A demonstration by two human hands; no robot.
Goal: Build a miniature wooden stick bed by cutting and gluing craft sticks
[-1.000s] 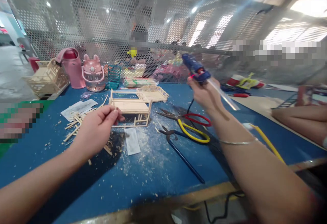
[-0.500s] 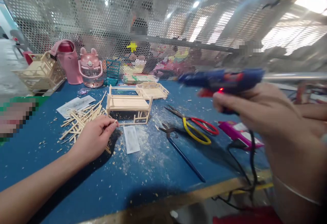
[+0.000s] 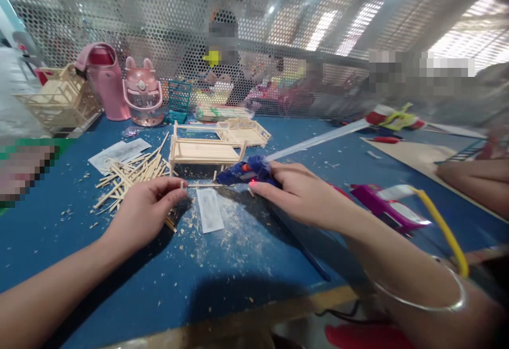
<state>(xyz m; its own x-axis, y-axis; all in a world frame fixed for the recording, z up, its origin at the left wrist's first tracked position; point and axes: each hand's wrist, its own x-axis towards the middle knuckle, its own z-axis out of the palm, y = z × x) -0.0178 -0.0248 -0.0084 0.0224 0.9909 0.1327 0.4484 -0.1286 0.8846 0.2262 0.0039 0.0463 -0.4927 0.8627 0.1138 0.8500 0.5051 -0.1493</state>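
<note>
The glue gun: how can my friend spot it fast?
Find the blue table, then the nearest wooden frame on it. By its right end, the right hand holds the glue gun, the only thing with a long clear stick poking out behind.

1 left hand (image 3: 148, 208) and 1 right hand (image 3: 304, 195) of the wearer; 1 glue gun (image 3: 240, 171) with 1 clear glue stick (image 3: 318, 140); 3 wooden models (image 3: 207, 153) (image 3: 243, 132) (image 3: 59, 97); 2 pink bottles (image 3: 108, 86) (image 3: 143, 89); 1 teal basket (image 3: 178, 97); 1 table (image 3: 159, 285); 1 heap of wooden sticks (image 3: 131, 179), too tangled to count.
</note>
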